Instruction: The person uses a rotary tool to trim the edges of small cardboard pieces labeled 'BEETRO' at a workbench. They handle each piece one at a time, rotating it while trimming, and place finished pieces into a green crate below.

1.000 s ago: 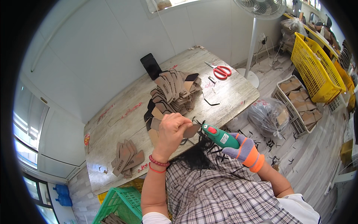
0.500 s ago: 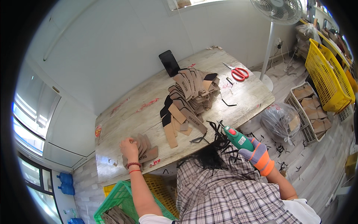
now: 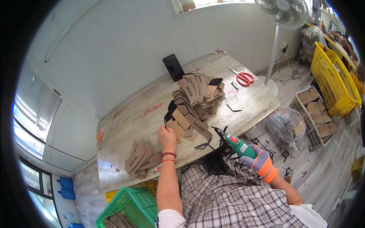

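My left hand (image 3: 167,137) has its fingers closed at the near left edge of a pile of flat brown and tan pieces (image 3: 195,123). A tan strip with a black end (image 3: 170,118) lies under those fingers. In my right hand (image 3: 259,161), which wears a grey and orange glove, is a green handheld electric cutter (image 3: 239,146) with a red button. Its tip points at black trimmed scraps (image 3: 224,140) by the table's front edge. A smaller stack of brown pieces (image 3: 141,157) sits left of my left forearm.
On the table (image 3: 125,129) lie red-handled scissors (image 3: 244,79) and a leaning black phone (image 3: 173,67). Below is a green basket (image 3: 131,207) holding brown pieces. A clear bag (image 3: 285,127), a yellow crate (image 3: 334,81) and a standing fan (image 3: 273,57) are at right.
My left hand has moved right, from the smaller stack to the edge of the large pile. The right hand and cutter have shifted slightly.
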The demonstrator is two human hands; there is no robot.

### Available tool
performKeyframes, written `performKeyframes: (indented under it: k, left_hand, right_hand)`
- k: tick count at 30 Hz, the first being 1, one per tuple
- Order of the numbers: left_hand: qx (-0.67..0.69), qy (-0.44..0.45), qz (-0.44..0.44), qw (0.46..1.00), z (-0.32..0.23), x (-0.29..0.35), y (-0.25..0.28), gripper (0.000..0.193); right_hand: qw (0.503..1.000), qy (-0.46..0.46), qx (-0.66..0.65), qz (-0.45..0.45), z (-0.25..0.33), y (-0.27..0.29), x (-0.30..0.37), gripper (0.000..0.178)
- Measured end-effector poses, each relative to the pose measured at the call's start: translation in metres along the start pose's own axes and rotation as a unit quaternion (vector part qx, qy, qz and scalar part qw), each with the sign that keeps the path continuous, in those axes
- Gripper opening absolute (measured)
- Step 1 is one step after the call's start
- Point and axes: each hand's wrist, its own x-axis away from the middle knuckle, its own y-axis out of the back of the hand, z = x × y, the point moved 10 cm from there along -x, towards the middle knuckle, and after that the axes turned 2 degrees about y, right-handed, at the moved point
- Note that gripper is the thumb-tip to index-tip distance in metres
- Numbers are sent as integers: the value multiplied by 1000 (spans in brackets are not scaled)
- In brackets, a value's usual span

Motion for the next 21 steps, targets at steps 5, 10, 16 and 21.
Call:
performKeyframes:
  k: [5,10,16,21]
  left_hand:
    - [281,125,9,952,-7,14,41,12]
    - [689,190,56,697,-71,56,42,5]
    - [758,224,120,601,-139,95,22,4]
    - [747,235,126,609,-150,110,2,8]
  right_hand:
    - [998,3,67,-8,0,-3,-3,56]
    - [998,27,63,-12,8,-16,-8,62]
    - [998,-1,56,-26,9,-12,-7,61]
    - [999,1,5,-32,19,-3,-3,54]
